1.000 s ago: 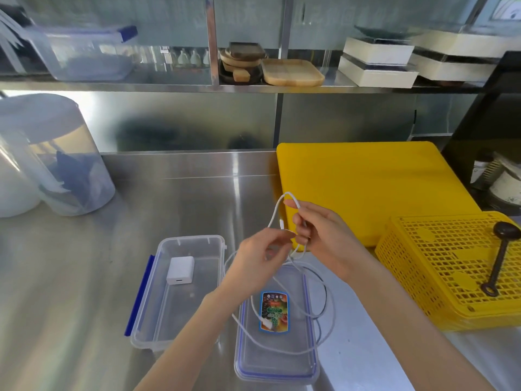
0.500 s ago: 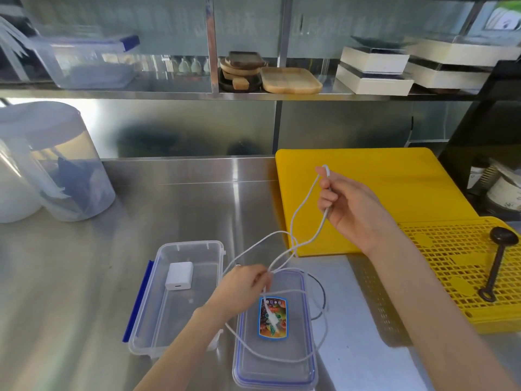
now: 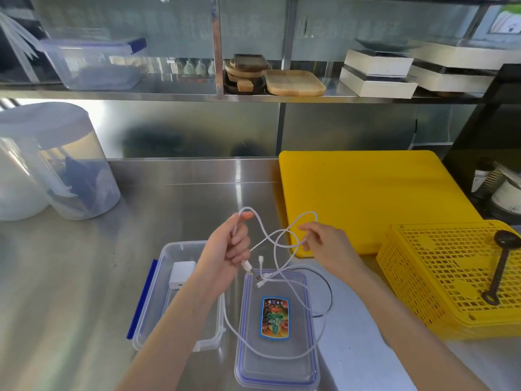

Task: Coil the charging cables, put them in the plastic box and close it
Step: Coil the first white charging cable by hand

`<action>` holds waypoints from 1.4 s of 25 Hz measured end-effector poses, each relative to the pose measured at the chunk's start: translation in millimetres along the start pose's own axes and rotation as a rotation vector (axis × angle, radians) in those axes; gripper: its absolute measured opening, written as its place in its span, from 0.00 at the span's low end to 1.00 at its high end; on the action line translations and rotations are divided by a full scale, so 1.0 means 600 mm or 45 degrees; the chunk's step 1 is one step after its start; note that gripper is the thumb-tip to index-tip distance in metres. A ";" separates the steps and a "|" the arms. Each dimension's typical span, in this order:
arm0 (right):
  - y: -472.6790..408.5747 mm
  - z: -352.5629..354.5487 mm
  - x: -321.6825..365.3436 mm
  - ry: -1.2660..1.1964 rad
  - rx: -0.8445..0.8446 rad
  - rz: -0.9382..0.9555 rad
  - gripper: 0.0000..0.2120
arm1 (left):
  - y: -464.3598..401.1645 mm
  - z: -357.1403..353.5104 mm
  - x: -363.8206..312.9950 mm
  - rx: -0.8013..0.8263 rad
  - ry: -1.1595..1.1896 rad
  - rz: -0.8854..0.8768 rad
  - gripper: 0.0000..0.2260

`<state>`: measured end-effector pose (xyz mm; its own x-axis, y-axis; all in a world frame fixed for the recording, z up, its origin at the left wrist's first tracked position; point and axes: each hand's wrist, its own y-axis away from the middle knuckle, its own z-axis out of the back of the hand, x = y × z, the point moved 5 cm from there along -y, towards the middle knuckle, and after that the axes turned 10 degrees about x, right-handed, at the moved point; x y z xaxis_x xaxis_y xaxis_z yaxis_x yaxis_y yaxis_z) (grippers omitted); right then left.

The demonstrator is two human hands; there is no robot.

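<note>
My left hand is closed around a white charging cable, a loop over its thumb and a plug hanging below its fingers. My right hand pinches another loop of the same cable just to the right. The rest of the cable trails down onto the clear box lid with a coloured label, lying flat on the steel counter. A thin black cable curves beside the lid. Left of the lid stands the open clear plastic box with a white charger block inside.
A yellow cutting board lies behind my right hand, and a yellow perforated basket with a dark spoon on it sits at the right. Two tall translucent containers stand at the left. A shelf above holds boxes and wooden trays.
My left hand rose from the lid up to chest height with the cable. My right hand came down and leftward from over the cutting board, so the hands are close together again.
</note>
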<state>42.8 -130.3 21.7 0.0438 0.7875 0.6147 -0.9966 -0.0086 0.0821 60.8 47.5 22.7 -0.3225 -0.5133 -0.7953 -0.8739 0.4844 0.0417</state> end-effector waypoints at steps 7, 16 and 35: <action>0.011 -0.014 0.001 0.440 0.023 0.053 0.14 | -0.007 0.011 -0.065 -0.088 -0.050 -0.193 0.14; 0.028 0.001 0.025 0.077 0.150 0.309 0.09 | -0.006 0.054 -0.092 -0.088 0.114 -0.260 0.12; 0.030 0.042 0.109 -0.252 -0.098 0.401 0.08 | 0.027 -0.055 0.003 0.323 -0.019 0.333 0.17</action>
<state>29.4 -94.7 83.1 -0.2603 0.6194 0.7407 -0.9654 -0.1793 -0.1893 34.2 31.2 41.6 -0.5165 -0.3393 -0.7862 -0.6438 0.7592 0.0953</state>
